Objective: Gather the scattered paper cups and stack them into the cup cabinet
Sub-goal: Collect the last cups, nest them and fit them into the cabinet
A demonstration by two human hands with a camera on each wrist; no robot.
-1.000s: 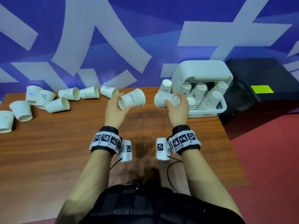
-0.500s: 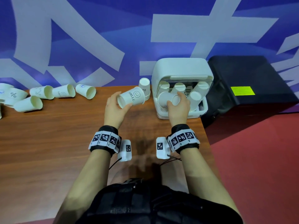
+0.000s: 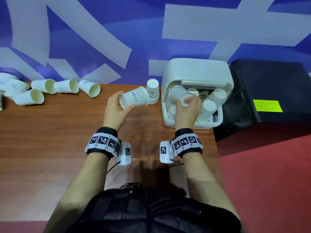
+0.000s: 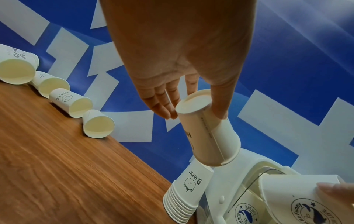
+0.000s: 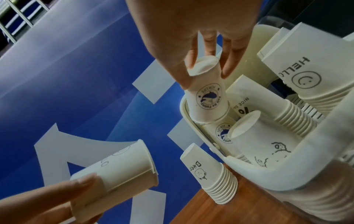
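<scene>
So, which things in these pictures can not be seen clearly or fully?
- Cups at the table's far left: cut off by the head view's edge, so no count.
- Base of the cabinet stacks: hidden in the head view by the right hand and its cup.
- Print on the left hand's cup: mostly turned away in the left wrist view.

A staged demo corner, more exhibition stand than home or kitchen.

You stand at a wood-grain table (image 3: 50,140) pushed against a blue printed backdrop (image 3: 84,39) with large pale graphic shapes, over a red floor (image 3: 269,174). A black case (image 3: 269,91) with a yellow label sits beside it, and tracking-marker wristbands (image 3: 102,142) on your wrists mark a recording setup.
</scene>
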